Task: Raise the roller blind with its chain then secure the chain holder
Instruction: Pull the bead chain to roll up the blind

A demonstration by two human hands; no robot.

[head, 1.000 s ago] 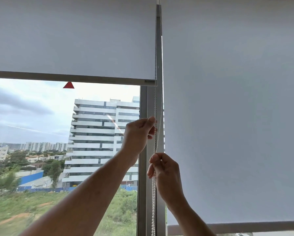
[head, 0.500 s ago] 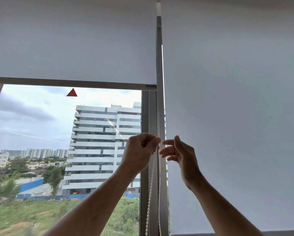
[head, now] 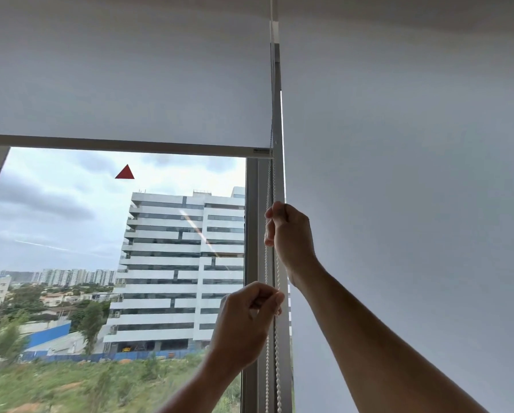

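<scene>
The white roller blind (head: 124, 84) covers the upper part of the left window, and its grey bottom bar (head: 124, 144) lies level above the glass. A white bead chain (head: 276, 353) hangs in two strands along the grey window post (head: 251, 234). My right hand (head: 288, 234) is closed on the chain high up, just under the bar's right end. My left hand (head: 246, 323) pinches the chain lower down, its fingertips on the right strand. No chain holder is in view.
A second white blind (head: 398, 204) hangs fully down over the right window. A red triangle sticker (head: 125, 173) sits on the left pane. Buildings and green ground lie outside.
My right hand has gone up and closed on the chain; half a second ago it was open beside it. My left hand has come down the chain. The view has tilted up.
</scene>
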